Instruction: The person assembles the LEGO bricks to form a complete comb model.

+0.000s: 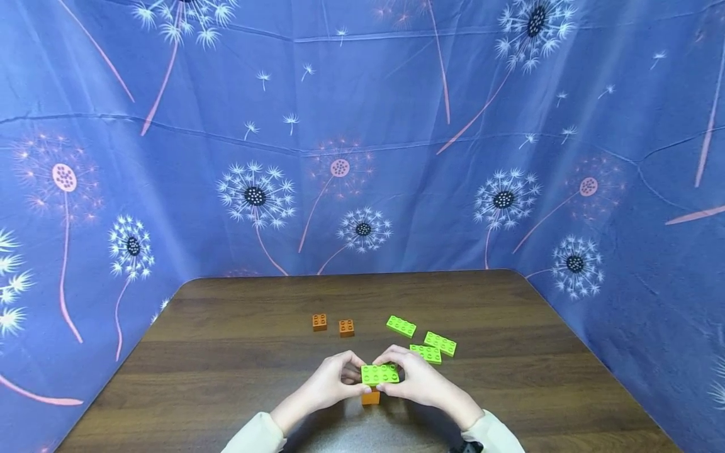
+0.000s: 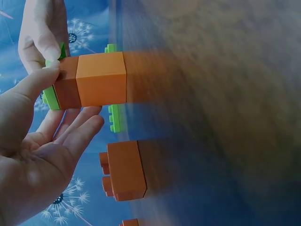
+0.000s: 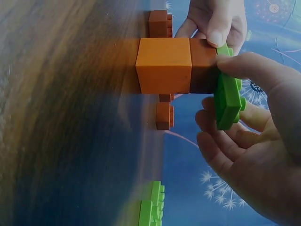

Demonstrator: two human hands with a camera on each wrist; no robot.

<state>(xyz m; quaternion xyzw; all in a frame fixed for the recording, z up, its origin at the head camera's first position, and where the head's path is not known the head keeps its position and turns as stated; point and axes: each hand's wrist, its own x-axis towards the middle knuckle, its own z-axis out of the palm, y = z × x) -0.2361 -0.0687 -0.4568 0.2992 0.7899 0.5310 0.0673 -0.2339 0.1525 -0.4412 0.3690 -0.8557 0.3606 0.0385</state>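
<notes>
A small stack stands on the table near its front. At the bottom is a light orange block (image 3: pixel 164 66), then a darker orange-brown block (image 2: pixel 67 82), with a flat lime-green building brick (image 1: pixel 379 374) on top. The green brick overhangs the stack on the right-hand side. My left hand (image 1: pixel 334 380) pinches the green brick's left end, thumb at the near edge and fingers behind. From the other side my right hand (image 1: pixel 421 382) grips its right end in the same way. Whether the green brick is pressed fully down cannot be told.
Two orange bricks, one (image 1: pixel 320 322) left of the other (image 1: pixel 346 328), lie beyond the left hand. Three lime-green bricks (image 1: pixel 401 326) (image 1: pixel 440 343) (image 1: pixel 426 353) lie beyond the right hand. Behind the brown wooden table (image 1: pixel 238 352) hangs a blue dandelion-print cloth (image 1: pixel 396 207).
</notes>
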